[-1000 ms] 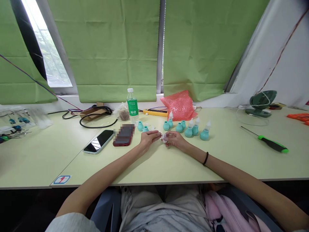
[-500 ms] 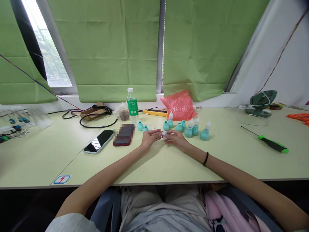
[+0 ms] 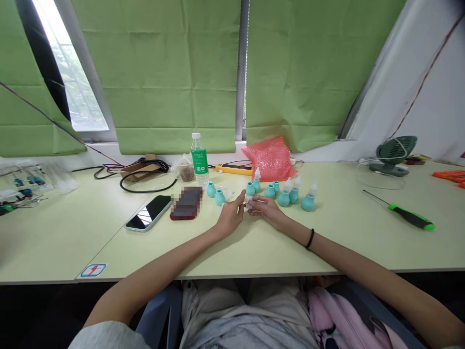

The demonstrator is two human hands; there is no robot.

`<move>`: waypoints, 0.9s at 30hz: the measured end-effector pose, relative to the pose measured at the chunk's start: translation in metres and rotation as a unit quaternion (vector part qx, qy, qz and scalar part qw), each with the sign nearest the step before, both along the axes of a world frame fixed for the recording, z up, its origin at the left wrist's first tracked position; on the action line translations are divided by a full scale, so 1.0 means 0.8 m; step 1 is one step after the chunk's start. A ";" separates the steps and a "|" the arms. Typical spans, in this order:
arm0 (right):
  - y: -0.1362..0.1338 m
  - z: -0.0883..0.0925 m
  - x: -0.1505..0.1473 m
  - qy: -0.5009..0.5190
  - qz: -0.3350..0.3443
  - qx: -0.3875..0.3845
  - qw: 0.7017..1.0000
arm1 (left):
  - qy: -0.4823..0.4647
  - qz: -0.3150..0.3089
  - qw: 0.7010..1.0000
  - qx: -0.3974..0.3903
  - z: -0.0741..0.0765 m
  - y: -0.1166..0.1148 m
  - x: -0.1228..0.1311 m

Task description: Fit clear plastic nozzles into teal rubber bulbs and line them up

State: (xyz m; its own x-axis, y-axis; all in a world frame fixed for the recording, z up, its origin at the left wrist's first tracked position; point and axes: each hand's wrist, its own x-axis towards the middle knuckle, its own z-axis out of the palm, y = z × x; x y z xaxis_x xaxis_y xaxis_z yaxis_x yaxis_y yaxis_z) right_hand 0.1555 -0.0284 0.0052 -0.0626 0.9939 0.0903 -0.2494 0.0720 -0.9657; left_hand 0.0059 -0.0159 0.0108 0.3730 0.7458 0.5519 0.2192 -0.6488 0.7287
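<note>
A small translucent plastic piece (image 3: 248, 201) is between my hands above the table. The fingertips of my right hand (image 3: 267, 208) are closed on it from the right. My left hand (image 3: 230, 213) grips its left side, thumb upward and fingers curled; part of the piece is hidden by the fingers. Just beyond my left hand stand two teal rubber bulbs, a front one (image 3: 220, 198) and a rear one (image 3: 211, 189), both without tips. Behind my right hand is an open teal bulb (image 3: 269, 191). Several teal bulbs with clear nozzles, such as the rightmost bulb (image 3: 308, 202), stand farther right.
A phone (image 3: 148, 213) and a dark red phone (image 3: 186, 203) lie on the left. Behind are a water bottle (image 3: 200, 161), a yellow tool (image 3: 234, 169) and pink bubble wrap (image 3: 272, 160). A screwdriver (image 3: 410, 216) and a green fan (image 3: 392, 155) are on the right.
My left hand has turned from a flat, palm-up pose to a thumb-up grip at the plastic piece. The front left bulb shows more fully. My right hand has hardly moved.
</note>
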 end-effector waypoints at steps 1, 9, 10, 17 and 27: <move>0.000 0.000 0.000 0.005 -0.003 0.001 1.000 | 0.038 0.001 0.999 0.025 -0.001 -0.001 0.000; -0.002 0.003 -0.001 0.002 -0.041 0.006 0.999 | 0.161 -0.023 0.983 0.090 0.004 -0.016 0.001; -0.003 0.004 -0.001 -0.003 -0.047 0.011 0.999 | 0.158 -0.030 0.983 0.087 0.005 -0.018 0.001; -0.005 0.006 -0.001 -0.056 -0.088 0.067 0.992 | 0.011 -0.119 0.993 -0.011 0.005 -0.006 -0.002; -0.007 0.003 -0.005 -0.122 -0.153 0.190 0.962 | -0.060 -0.200 0.974 -0.084 0.002 -0.001 0.003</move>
